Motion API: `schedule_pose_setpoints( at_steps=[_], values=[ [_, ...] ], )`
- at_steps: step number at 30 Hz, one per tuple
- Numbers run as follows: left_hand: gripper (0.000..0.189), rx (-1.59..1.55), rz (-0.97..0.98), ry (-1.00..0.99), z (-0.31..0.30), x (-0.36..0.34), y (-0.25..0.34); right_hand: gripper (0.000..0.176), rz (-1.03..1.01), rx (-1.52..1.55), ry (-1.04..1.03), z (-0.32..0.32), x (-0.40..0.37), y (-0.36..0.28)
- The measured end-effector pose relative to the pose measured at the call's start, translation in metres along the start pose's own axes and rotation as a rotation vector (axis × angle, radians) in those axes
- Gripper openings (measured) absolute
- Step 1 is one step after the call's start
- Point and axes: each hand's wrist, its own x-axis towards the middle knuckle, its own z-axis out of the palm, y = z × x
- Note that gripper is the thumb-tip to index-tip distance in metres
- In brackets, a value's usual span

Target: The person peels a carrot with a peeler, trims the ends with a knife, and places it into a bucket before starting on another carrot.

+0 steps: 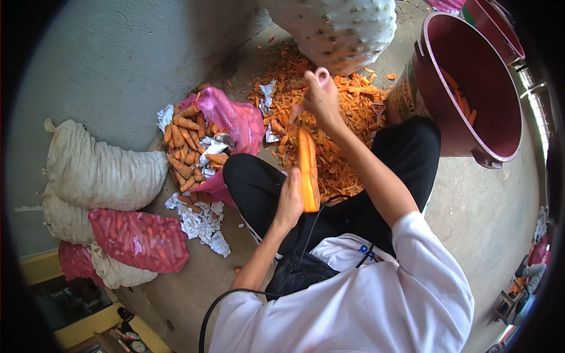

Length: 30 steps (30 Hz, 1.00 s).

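My left hand (291, 197) is closed around the lower part of a large carrot (307, 167), which points away from me over my lap. Its face is bright orange, with a lighter stripe where the skin is off. Just beyond the carrot's tip, my right hand (323, 103) grips a pink peeler (322, 75). The looped end of its handle sticks out at the top, while the head is blurred. Beneath both hands, a wide heap of orange peelings (341, 156) covers the floor between my legs.
Unpeeled carrots (185, 141) spill from a pink mesh bag (238, 120) among torn paper (203, 226). Stuffed white sacks (106, 167) and a red mesh sack (138, 240) lie at left. A maroon tub (429, 76) with carrots inside stands at right. Ahead is a bulky white sack (338, 32).
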Motion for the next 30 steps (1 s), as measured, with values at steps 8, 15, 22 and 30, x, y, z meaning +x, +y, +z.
schedule_pose_setpoints(
  at_steps=[8,15,22,30],
  values=[
    [0.047,-0.413,-0.045,0.020,-0.012,0.007,0.018,0.039,-0.313,-0.465,0.215,0.010,0.090,0.017],
    [0.047,-0.576,-0.023,0.169,-0.005,0.031,0.023,0.024,-0.042,0.255,-0.247,0.001,-0.035,-0.065],
    [0.045,-0.725,-0.121,0.155,0.005,0.028,0.037,0.022,0.134,0.410,-0.187,0.003,-0.124,-0.065],
    [0.042,-0.791,-0.043,0.041,0.005,0.026,0.034,0.021,0.158,0.455,-0.143,0.002,-0.130,-0.066]
  ],
)
